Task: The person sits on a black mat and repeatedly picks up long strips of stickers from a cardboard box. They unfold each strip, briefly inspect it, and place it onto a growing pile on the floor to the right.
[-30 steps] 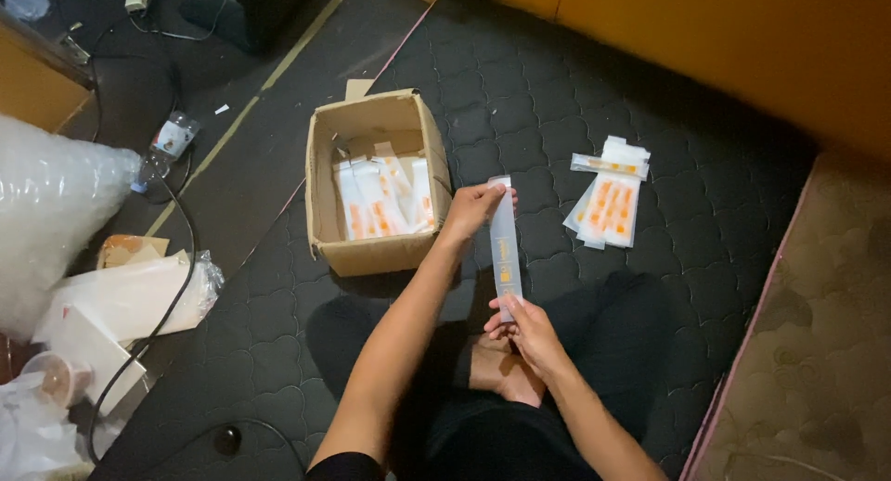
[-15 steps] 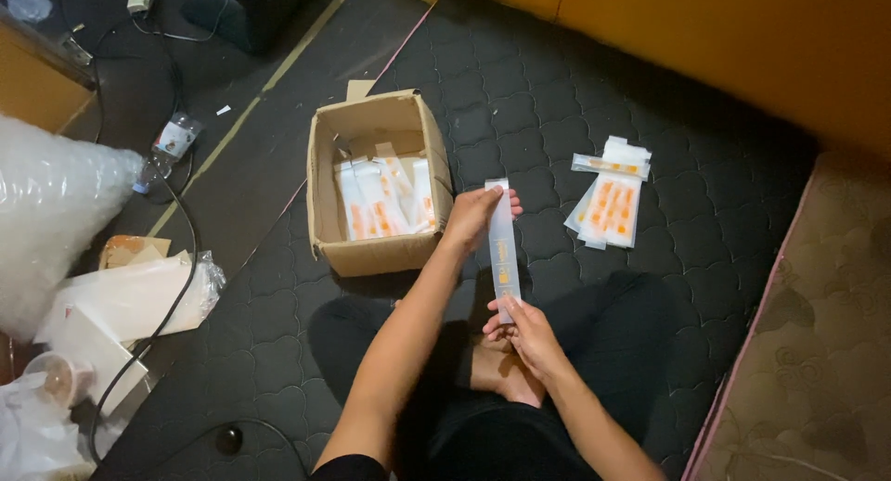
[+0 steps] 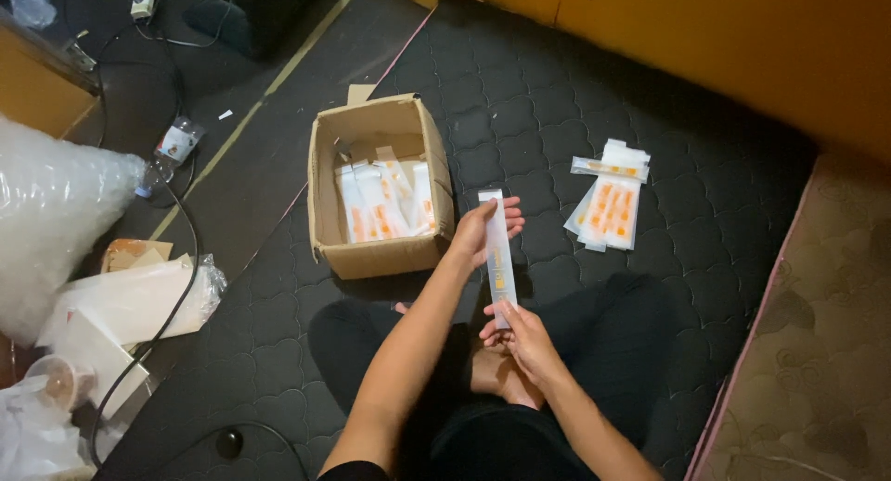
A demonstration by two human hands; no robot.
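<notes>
Dark quilted mattress underfoot, filling most of the view; orange wall along the far edge, patterned brown mat at right. Big bubble-wrap bundle at far left, on bare floor beside the mattress edge. Open cardboard box on the mattress, flaps up, stocked with flat clear packets showing orange print, standing on edge. Crumpled white bags and paper lower left, a black cable trailing across them. Small fanned stack of like packets right of the box, well apart from it, lying flat. Plastic bottle on its side near the cable.

Seated cross-legged, dark trousers. Long narrow clear sleeve with orange print held lengthwise just right of the box, above the lap. Left hand closed on the sleeve's far end, fingers wrapped round the edge. Right hand pinching the near end between thumb and fingertips. Sleeve taut and straight between the two hands, clear of the mattress.
</notes>
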